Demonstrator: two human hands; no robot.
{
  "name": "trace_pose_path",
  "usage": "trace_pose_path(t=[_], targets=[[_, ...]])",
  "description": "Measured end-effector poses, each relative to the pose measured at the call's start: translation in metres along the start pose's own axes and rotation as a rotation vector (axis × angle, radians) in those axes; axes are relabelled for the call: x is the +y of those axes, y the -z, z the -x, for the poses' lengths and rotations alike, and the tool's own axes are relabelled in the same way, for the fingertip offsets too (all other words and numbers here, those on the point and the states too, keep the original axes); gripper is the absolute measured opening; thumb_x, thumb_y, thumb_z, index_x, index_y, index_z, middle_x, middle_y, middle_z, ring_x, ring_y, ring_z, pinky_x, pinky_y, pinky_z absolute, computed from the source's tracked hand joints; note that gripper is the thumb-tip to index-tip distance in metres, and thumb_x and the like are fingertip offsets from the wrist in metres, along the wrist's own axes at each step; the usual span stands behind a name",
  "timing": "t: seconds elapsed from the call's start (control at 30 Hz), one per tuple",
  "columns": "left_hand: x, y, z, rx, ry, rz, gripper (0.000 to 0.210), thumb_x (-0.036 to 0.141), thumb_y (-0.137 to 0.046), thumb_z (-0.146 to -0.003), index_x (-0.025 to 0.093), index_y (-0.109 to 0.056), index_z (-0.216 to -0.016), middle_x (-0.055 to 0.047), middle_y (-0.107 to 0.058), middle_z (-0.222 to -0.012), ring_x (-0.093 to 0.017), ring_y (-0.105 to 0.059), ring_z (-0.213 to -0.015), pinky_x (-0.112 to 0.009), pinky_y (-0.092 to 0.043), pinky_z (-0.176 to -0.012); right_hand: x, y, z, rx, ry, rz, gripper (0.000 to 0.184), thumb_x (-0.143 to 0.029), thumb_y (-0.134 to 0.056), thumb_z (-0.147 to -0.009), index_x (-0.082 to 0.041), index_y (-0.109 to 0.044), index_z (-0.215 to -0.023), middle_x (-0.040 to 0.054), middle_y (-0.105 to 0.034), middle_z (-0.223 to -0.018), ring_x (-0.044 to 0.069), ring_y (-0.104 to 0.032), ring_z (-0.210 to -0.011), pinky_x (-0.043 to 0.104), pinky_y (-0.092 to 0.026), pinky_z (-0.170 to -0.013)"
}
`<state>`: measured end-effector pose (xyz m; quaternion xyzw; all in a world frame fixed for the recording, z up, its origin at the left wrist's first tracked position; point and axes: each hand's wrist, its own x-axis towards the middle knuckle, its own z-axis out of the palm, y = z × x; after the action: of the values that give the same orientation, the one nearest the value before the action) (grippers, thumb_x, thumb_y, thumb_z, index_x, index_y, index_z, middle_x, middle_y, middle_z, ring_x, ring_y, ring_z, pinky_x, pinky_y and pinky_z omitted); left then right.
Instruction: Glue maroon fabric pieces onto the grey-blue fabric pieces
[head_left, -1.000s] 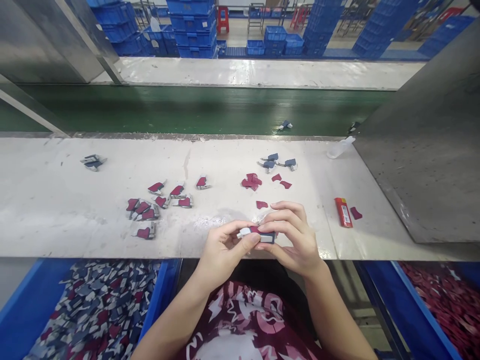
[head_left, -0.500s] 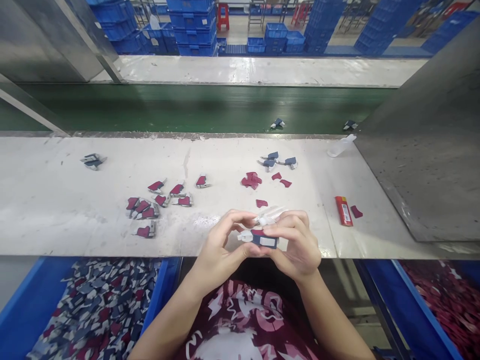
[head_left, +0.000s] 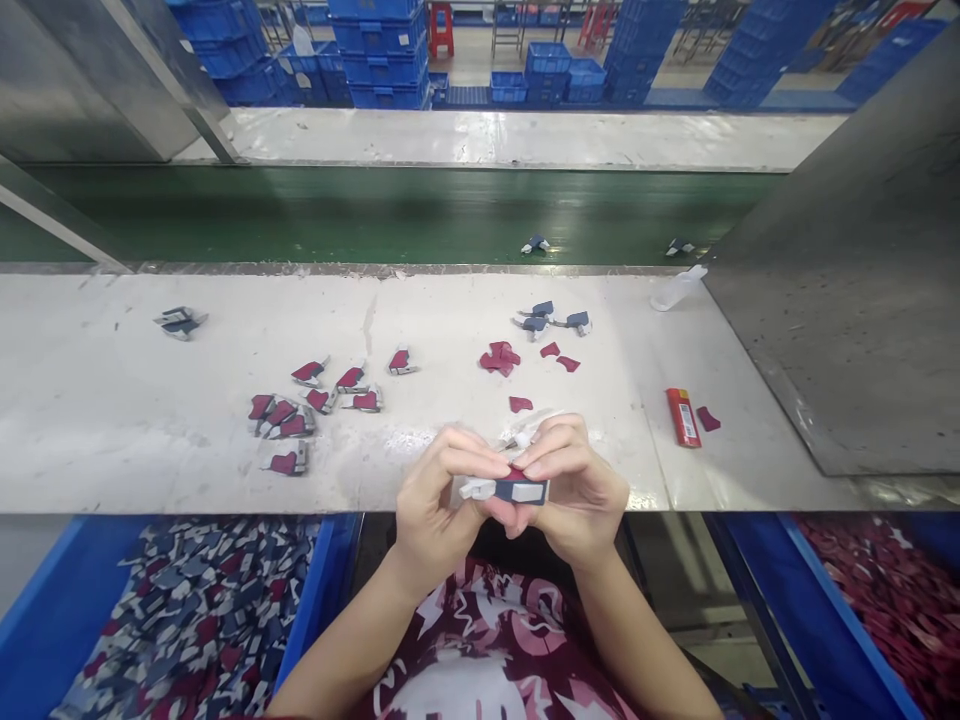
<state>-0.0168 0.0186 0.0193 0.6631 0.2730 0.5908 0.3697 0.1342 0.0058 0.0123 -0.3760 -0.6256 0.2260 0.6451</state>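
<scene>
Between my two hands is a small navy and white plastic part [head_left: 517,490] with a dark red piece on top. My left hand [head_left: 442,490] grips its left end, fingertips pressed on the top. From the other side my right hand [head_left: 577,485] pinches it, thumb below and fingers above. Something clear and whitish [head_left: 536,428] shows behind the fingers; I cannot tell which hand holds it. A single red piece [head_left: 520,404] lies just beyond my hands, with a small pile of red pieces [head_left: 499,358] farther off.
Red-faced parts [head_left: 281,412] lie at left on the white table [head_left: 420,300]; navy parts [head_left: 536,322] lie at its back. A red lighter [head_left: 683,418] and a clear bottle [head_left: 677,290] are at right, near a metal panel [head_left: 847,300]. Beyond runs a green conveyor belt [head_left: 375,215]. Blue bins [head_left: 326,570] stand below.
The fingers of both my hands have closed in on the part and now press its top. On the belt, two navy parts have shifted left.
</scene>
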Motion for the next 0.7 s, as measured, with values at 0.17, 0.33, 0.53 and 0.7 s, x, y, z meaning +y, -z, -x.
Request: trace_pose_path(t=[0.17, 0.33, 0.53, 0.7], targets=[[-0.003, 0.001, -0.003, 0.033, -0.120, -0.034, 0.021, 0.036, -0.076, -0.084, 0.020, -0.069, -0.094, -0.003, -0.068, -0.083, -0.017, -0.065, -0.083, -0.031, -0.055, -0.073, 0.005, -0.006, 0.004, 0.067, 0.023, -0.021, 0.026, -0.043, -0.083, -0.076, -0.030, -0.067, -0.091, -0.0001, -0.071, -0.077, 0.021, -0.058, -0.077, 0.039, -0.048, -0.072], [-0.002, 0.000, -0.006, 0.025, -0.200, -0.064, 0.021, 0.037, -0.077, -0.083, 0.019, -0.069, -0.092, -0.003, -0.073, -0.084, -0.018, -0.067, -0.085, -0.036, -0.057, -0.081, 0.009, 0.000, 0.000, 0.025, 0.077, -0.057, 0.033, -0.043, -0.084, -0.075, -0.030, -0.065, -0.098, -0.0010, -0.071, -0.076, 0.021, -0.058, -0.078, 0.040, -0.048, -0.076], [-0.001, 0.002, -0.003, 0.040, -0.111, -0.023, 0.023, 0.041, -0.078, -0.080, 0.022, -0.072, -0.092, -0.003, -0.074, -0.085, -0.022, -0.070, -0.096, -0.044, -0.056, -0.094, 0.000, 0.001, -0.005, -0.021, 0.135, 0.067, 0.030, -0.047, -0.082, -0.077, -0.029, -0.063, -0.091, -0.0019, -0.070, -0.073, 0.021, -0.059, -0.075, 0.044, -0.048, -0.080], [0.005, 0.005, -0.002, -0.021, 0.288, 0.168, 0.043, 0.051, -0.078, -0.077, 0.023, -0.075, -0.110, -0.008, -0.078, -0.101, -0.025, -0.072, -0.100, -0.038, -0.059, -0.089, 0.000, 0.005, -0.007, 0.031, 0.215, 0.177, 0.025, -0.040, -0.082, -0.078, -0.029, -0.064, -0.091, -0.0024, -0.072, -0.076, 0.020, -0.062, -0.079, 0.042, -0.050, -0.079]])
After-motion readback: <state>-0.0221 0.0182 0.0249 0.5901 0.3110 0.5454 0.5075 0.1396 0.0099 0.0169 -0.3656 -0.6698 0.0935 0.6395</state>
